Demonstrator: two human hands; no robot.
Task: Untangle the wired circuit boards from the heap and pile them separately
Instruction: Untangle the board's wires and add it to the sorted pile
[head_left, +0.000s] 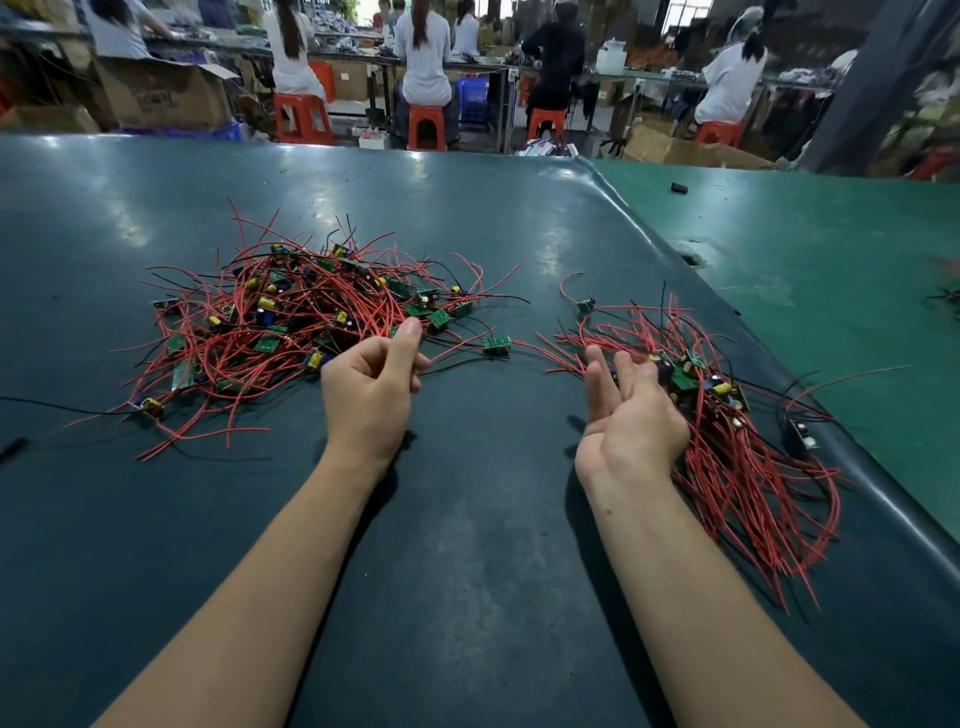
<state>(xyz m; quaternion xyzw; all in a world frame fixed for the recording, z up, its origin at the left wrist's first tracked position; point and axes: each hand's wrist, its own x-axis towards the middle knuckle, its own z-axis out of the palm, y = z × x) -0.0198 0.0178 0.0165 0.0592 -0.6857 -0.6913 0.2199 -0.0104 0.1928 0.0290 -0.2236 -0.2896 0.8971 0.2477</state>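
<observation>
A tangled heap of wired circuit boards (291, 317), small green boards with red and black leads, lies on the dark mat left of centre. My left hand (371, 387) sits at the heap's near right edge with its fingers curled. The red and black leads of one loose board (497, 344) run into those fingers. A separate pile of boards (727, 431), its leads lying roughly parallel, rests at the right. My right hand (631, 410) is held against that pile's left side, palm turned inward and fingers straight, holding nothing.
The dark mat's raised edge (769, 358) runs diagonally just beyond the right pile, with a green table (831, 249) past it. A small black part (800, 439) lies by that edge and a black cap (678, 188) farther off. People sit on orange stools behind the table.
</observation>
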